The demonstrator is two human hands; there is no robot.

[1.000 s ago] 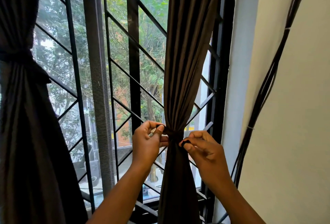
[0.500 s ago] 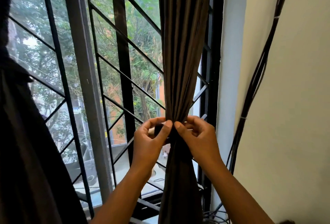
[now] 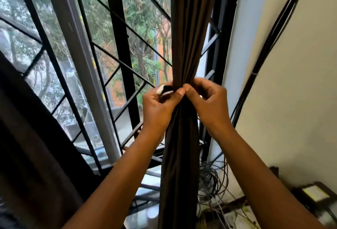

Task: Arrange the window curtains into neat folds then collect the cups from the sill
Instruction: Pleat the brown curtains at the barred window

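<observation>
A dark brown curtain hangs gathered into a narrow bundle in front of the barred window. My left hand and my right hand meet at its pinched waist, thumbs tip to tip on the cloth. Both hands pinch a thin dark tie band wound round the bundle; a pale end of it sticks out above my left fingers. A second dark curtain hangs at the left edge. The sill shows below, and no cups are visible on it.
Black window bars and a grey frame post stand behind the curtain. Black cables run down the cream wall at right. A tangle of wires lies near the bottom corner, beside a dark object.
My right hand has come in from the right until its thumb meets the left thumb at the curtain's waist. The view has shifted closer and downward, showing the sill and wires.
</observation>
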